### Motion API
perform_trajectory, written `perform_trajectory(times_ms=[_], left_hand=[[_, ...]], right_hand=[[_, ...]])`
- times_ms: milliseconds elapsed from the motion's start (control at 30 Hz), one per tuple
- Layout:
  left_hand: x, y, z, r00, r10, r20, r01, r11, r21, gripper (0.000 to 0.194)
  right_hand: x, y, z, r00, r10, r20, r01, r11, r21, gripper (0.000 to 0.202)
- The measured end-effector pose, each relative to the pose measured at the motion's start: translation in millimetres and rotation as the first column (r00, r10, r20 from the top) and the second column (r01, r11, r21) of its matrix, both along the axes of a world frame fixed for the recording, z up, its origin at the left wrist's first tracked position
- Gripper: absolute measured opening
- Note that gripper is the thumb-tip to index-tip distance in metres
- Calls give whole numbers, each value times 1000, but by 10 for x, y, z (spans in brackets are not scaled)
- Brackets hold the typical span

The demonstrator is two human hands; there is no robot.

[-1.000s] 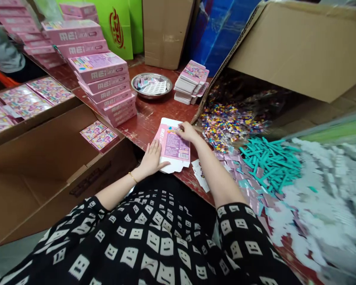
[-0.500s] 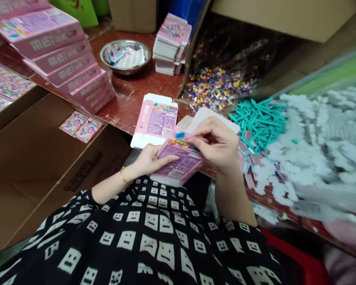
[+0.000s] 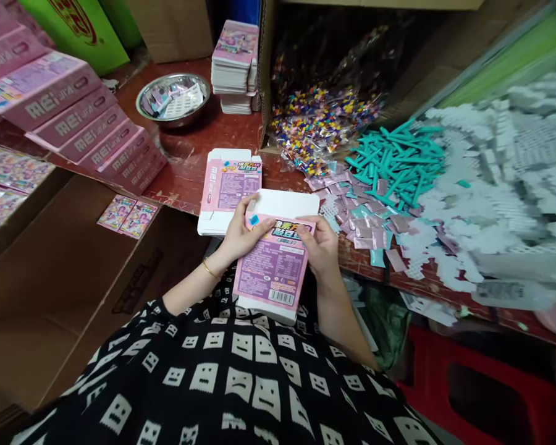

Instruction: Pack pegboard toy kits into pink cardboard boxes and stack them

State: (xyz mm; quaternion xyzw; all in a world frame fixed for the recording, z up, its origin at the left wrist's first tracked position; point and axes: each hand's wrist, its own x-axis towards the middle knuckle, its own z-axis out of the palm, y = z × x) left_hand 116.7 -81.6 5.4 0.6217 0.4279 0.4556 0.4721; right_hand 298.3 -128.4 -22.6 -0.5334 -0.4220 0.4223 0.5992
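Note:
A pink and purple printed carton (image 3: 273,269) is held upright before my lap, its white top flap (image 3: 287,203) standing out at the far end. My left hand (image 3: 243,232) grips its upper left edge, the thumb lying across the printed face. On the opposite edge, my right hand (image 3: 322,247) has its thumb on the front and its fingers behind, partly hidden. Just beyond my left hand, a flat unfolded carton (image 3: 234,185) of the same print lies at the table's edge.
Stacked pink boxes (image 3: 74,123) stand left, above an open cardboard box (image 3: 32,272). A metal bowl (image 3: 173,120) and piled cartons (image 3: 234,68) sit behind. Right are colourful bead packets (image 3: 324,130), teal sticks (image 3: 398,161), small sachets (image 3: 361,222), white pieces (image 3: 491,173) and a red stool (image 3: 426,371).
My right hand has moved from the carton's top flap down to its right edge. My left hand has slid up the left edge, and the carton now faces me more squarely.

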Motion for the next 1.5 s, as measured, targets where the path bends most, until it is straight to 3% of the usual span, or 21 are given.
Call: perform_trajectory(times_ms=[100, 200, 300, 367, 433, 467, 533, 600, 700, 833, 967, 1133, 1233, 1367, 1433, 1500], left_hand=[[56, 70, 110, 996, -86, -3, 86, 993, -78, 42], [33, -9, 165, 990, -134, -38, 130, 988, -78, 48], [3, -140, 99, 994, -74, -78, 74, 997, -1, 47], [9, -204, 16, 998, 26, -50, -24, 998, 53, 48], [28, -224, -48, 997, 71, 19, -72, 995, 75, 70], [36, -217, -60, 998, 46, 52, -49, 997, 62, 77], [43, -183, -39, 993, -82, 81, 84, 996, -24, 65], [40, -147, 26, 980, -185, 76, 193, 973, -123, 43], [41, -128, 117, 981, -184, 69, 192, 972, -137, 30], [77, -74, 113, 987, -147, 66, 154, 979, -131, 27], [136, 98, 31, 987, -147, 65, 157, 968, -198, 36], [201, 88, -85, 967, -234, 98, 240, 969, -62, 38], [224, -32, -146, 953, -294, 71, 295, 955, -6, 36], [238, -53, -126, 958, -285, 31, 282, 956, 79, 33], [207, 24, -73, 962, -267, 47, 261, 958, 116, 31], [126, 132, -13, 989, -123, 83, 106, 978, 182, 32]], right_hand=[[79, 34, -15, 999, -11, 51, 11, 1000, 14, 57], [128, -43, 12, 978, -17, 208, -10, 992, 127, 55], [84, -157, 33, 974, -33, 222, -12, 980, 198, 41], [38, -202, 39, 985, -29, 172, -5, 982, 190, 45], [16, -209, 60, 985, -14, 170, -21, 979, 204, 40], [17, -202, 83, 984, -9, 181, -31, 975, 219, 36], [44, -179, 156, 981, 7, 191, -52, 971, 232, 36], [95, -154, 250, 980, 42, 193, -80, 978, 191, 33], [187, -113, 347, 982, 114, 152, -124, 990, 62, 28], [265, -61, 298, 993, 114, 30, -112, 992, -56, 36], [285, -54, 188, 997, 45, -61, -51, 994, -98, 43], [419, -77, 40, 997, 46, -56, -52, 991, -119, 39], [495, -89, -62, 1000, 11, 11, -11, 999, -37, 35], [506, -119, -37, 987, 100, 125, -106, 993, 47, 37], [494, -153, 40, 979, 137, 150, -147, 987, 57, 48], [479, -213, 107, 981, 162, 110, -168, 984, 50, 80]])
